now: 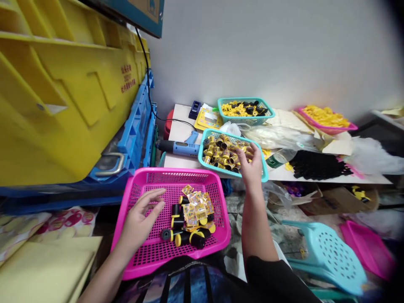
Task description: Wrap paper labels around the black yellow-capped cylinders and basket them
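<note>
My left hand [142,221] hovers over the left side of a pink mesh basket [172,170], its fingers apart and nothing in them. In that basket lie several black cylinders with yellow ends [178,223] and a heap of small printed stickers [197,208]. Over the right part of a turquoise basket [264,168] is my right hand [251,164], thumb and fingers spread, with no object visible between them. Small black and yellow cylinders with printed wraps [219,153] fill this basket; the hand hides some of them.
A blue heat gun [183,148] lies left of the turquoise basket. Behind stand another turquoise basket [246,122] and a pink basket of yellow parts [326,118]. Black strips [318,164] lie at right. Yellow crates [78,92] rise at left; a turquoise stool [334,252] stands lower right.
</note>
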`<action>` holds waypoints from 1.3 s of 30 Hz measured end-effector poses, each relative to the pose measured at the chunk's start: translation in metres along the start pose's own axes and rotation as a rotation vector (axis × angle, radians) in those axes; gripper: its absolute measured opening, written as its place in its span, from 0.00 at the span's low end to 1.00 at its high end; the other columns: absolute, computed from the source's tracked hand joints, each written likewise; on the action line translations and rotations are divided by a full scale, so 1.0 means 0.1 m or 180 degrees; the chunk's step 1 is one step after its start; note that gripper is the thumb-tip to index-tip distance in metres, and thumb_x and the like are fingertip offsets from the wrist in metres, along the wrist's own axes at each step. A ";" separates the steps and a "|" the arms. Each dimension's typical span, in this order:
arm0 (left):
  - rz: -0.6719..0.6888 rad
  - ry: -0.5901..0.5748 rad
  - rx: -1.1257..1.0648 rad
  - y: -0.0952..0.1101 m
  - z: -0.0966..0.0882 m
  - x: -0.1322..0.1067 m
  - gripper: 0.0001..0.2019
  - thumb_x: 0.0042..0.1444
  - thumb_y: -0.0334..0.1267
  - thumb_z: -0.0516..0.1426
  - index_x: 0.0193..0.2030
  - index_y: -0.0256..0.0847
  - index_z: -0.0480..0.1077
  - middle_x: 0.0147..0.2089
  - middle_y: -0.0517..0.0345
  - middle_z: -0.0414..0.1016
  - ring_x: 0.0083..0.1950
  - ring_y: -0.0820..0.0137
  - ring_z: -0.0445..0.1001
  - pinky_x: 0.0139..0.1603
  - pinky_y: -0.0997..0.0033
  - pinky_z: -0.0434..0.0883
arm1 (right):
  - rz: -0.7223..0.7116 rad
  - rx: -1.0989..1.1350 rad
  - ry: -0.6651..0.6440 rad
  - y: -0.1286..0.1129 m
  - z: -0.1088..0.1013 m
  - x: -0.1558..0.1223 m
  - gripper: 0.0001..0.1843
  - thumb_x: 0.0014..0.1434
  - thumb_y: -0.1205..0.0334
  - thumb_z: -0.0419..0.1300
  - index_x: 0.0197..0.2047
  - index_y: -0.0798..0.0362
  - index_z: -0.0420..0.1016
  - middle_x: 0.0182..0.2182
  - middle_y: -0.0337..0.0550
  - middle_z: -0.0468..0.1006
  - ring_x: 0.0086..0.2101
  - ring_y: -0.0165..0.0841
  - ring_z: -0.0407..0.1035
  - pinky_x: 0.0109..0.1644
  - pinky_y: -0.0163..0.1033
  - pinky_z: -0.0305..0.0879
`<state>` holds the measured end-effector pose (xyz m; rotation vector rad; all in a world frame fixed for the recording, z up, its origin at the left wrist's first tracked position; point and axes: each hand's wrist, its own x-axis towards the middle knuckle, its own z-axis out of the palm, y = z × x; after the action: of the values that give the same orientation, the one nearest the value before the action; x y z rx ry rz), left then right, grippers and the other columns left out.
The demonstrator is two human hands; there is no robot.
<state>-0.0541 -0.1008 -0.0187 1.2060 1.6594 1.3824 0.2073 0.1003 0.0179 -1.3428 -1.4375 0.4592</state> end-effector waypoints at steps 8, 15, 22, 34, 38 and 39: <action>-0.0294 0.0067 0.0225 0.07 -0.09 0.05 0.15 0.53 0.46 0.60 0.45 0.44 0.76 0.47 0.53 0.80 0.47 0.62 0.77 0.51 0.60 0.73 | 0.0067 -0.0219 -0.1659 0.25 0.03 -0.62 0.17 0.60 0.52 0.55 0.43 0.55 0.76 0.40 0.49 0.80 0.40 0.38 0.73 0.47 0.43 0.67; -0.0234 -0.0499 0.0347 0.06 -0.02 0.06 0.13 0.57 0.44 0.57 0.45 0.44 0.76 0.48 0.53 0.79 0.48 0.62 0.77 0.52 0.58 0.72 | -0.0841 -0.1631 -0.3321 0.19 0.53 -1.22 0.12 0.62 0.56 0.57 0.43 0.52 0.78 0.43 0.49 0.78 0.47 0.42 0.66 0.51 0.46 0.61; -0.0280 -0.0675 0.0483 -0.01 -0.03 0.05 0.13 0.57 0.45 0.56 0.46 0.45 0.76 0.50 0.53 0.79 0.50 0.62 0.76 0.51 0.59 0.73 | -0.0731 -0.2505 -0.3184 0.25 0.68 -1.06 0.15 0.60 0.51 0.59 0.42 0.54 0.79 0.46 0.55 0.76 0.48 0.47 0.65 0.49 0.48 0.59; -0.0287 -0.0859 0.0689 0.04 -0.01 0.10 0.13 0.58 0.44 0.55 0.47 0.45 0.75 0.50 0.52 0.79 0.50 0.62 0.76 0.51 0.56 0.72 | -0.0348 -0.2202 -0.3410 0.45 0.53 -0.86 0.07 0.51 0.62 0.67 0.34 0.56 0.79 0.32 0.50 0.80 0.36 0.39 0.72 0.41 0.38 0.62; -0.0276 -0.0868 0.0808 0.03 -0.03 0.09 0.14 0.59 0.44 0.55 0.47 0.44 0.75 0.50 0.52 0.79 0.50 0.62 0.77 0.52 0.55 0.73 | -0.0275 -0.2012 -0.3272 0.39 0.44 -0.82 0.08 0.60 0.65 0.58 0.35 0.54 0.80 0.31 0.46 0.81 0.33 0.34 0.73 0.38 0.36 0.62; -0.0226 -0.0901 0.0896 0.05 -0.04 0.09 0.14 0.59 0.44 0.54 0.47 0.43 0.75 0.50 0.52 0.79 0.50 0.62 0.76 0.53 0.55 0.72 | -0.0324 -0.1870 -0.3263 0.34 0.41 -0.80 0.09 0.61 0.64 0.57 0.35 0.53 0.80 0.33 0.45 0.82 0.34 0.34 0.73 0.38 0.35 0.62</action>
<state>-0.0597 -0.0934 -0.0126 1.4117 1.7099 0.9062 0.1720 0.0547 -0.0592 -1.5429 -2.6238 0.7500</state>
